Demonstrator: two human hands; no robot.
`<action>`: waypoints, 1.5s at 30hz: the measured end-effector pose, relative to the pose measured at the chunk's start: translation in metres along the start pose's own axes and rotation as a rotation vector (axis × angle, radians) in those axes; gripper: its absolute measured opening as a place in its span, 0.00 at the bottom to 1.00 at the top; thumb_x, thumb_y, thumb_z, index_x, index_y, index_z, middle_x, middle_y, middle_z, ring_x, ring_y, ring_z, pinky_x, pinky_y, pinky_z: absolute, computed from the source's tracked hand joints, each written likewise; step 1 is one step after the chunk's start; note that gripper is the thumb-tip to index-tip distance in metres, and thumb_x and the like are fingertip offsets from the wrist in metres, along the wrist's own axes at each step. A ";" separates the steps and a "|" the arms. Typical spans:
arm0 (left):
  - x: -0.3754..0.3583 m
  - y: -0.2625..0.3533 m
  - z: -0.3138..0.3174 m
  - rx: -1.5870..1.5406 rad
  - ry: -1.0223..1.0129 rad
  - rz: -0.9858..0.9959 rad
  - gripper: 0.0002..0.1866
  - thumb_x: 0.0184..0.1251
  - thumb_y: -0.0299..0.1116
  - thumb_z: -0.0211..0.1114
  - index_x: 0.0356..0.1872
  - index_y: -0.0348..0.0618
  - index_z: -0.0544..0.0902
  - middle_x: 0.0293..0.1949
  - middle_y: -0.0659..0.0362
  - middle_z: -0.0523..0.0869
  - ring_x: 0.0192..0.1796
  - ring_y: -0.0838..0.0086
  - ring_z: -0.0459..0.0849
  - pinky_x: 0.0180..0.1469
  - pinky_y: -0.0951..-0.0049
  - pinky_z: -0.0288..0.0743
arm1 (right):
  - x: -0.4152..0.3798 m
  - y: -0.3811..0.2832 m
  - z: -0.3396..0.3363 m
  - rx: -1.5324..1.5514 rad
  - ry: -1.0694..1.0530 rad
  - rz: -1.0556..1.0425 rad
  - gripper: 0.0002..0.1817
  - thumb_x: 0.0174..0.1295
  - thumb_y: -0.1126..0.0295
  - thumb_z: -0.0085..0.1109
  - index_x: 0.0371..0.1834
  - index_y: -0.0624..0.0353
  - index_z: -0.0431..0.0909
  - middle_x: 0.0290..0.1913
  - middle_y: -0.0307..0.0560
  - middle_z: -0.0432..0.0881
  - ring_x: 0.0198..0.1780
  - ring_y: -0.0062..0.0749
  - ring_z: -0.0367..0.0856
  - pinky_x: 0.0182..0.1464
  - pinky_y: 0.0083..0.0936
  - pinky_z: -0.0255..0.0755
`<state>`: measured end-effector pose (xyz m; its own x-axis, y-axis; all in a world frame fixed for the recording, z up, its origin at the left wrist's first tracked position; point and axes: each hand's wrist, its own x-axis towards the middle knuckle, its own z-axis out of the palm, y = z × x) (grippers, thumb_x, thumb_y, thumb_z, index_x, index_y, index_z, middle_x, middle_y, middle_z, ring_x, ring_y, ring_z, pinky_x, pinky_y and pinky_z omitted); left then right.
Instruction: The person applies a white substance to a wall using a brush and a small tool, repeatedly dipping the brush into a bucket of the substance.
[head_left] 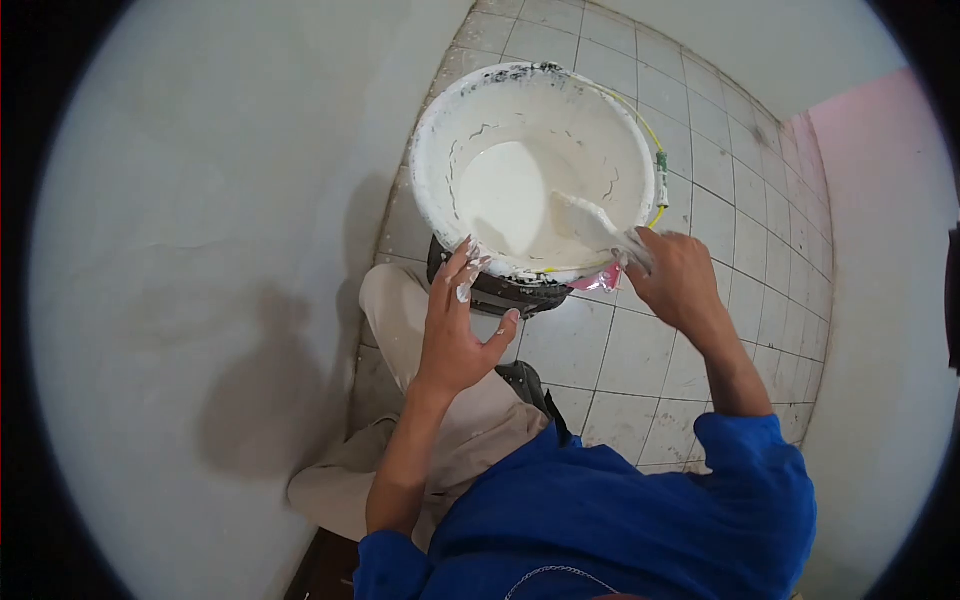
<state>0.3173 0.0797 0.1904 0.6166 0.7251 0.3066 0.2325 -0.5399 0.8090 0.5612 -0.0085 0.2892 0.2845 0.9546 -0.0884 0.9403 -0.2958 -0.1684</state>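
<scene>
A large white bucket (432, 190), its rim marked with dark scuffs, holds white paint (505, 185). My right hand (677, 280) is closed round the handle end of a wide paintbrush (590, 222) coated in white. The brush slants over the near right rim, and its broad end reaches down into the bucket at the paint. At the near left rim is my left hand (455, 335), fingers spread and fingertips right at the bucket's edge. White paint smears its fingers, and nothing is in its grasp.
A yellow wire handle (660, 180) with a green-and-white grip hangs along the bucket's right side. Below the bucket shows a black object (500, 292). Tiled floor (640, 340) runs beneath, with a pale wall (200, 200) close on the left and another wall (890, 300) on the right.
</scene>
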 end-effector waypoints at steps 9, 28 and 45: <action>0.000 0.002 -0.001 -0.012 -0.022 0.007 0.33 0.55 0.32 0.69 0.62 0.35 0.67 0.68 0.41 0.63 0.70 0.50 0.63 0.69 0.58 0.59 | -0.017 0.007 0.047 0.613 0.394 0.233 0.16 0.60 0.62 0.60 0.40 0.67 0.81 0.22 0.55 0.80 0.22 0.35 0.76 0.30 0.33 0.69; -0.123 -0.114 -0.094 -0.417 0.593 -0.494 0.17 0.65 0.23 0.61 0.55 0.37 0.74 0.56 0.55 0.76 0.53 0.74 0.78 0.55 0.74 0.74 | 0.034 -0.179 0.070 1.237 0.089 -0.068 0.16 0.63 0.59 0.61 0.42 0.63 0.84 0.29 0.36 0.80 0.26 0.14 0.72 0.27 0.14 0.65; -0.249 -0.224 -0.073 -0.428 0.774 -0.841 0.13 0.67 0.28 0.56 0.50 0.35 0.77 0.38 0.60 0.83 0.38 0.80 0.78 0.41 0.79 0.70 | 0.075 -0.309 0.337 1.032 -0.312 -0.023 0.19 0.61 0.58 0.59 0.28 0.67 0.82 0.18 0.46 0.79 0.21 0.28 0.75 0.28 0.30 0.67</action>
<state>0.0570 0.0513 -0.0311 -0.2519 0.9224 -0.2927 -0.0130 0.2992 0.9541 0.2293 0.1421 0.0037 0.0714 0.9523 -0.2968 0.2919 -0.3045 -0.9067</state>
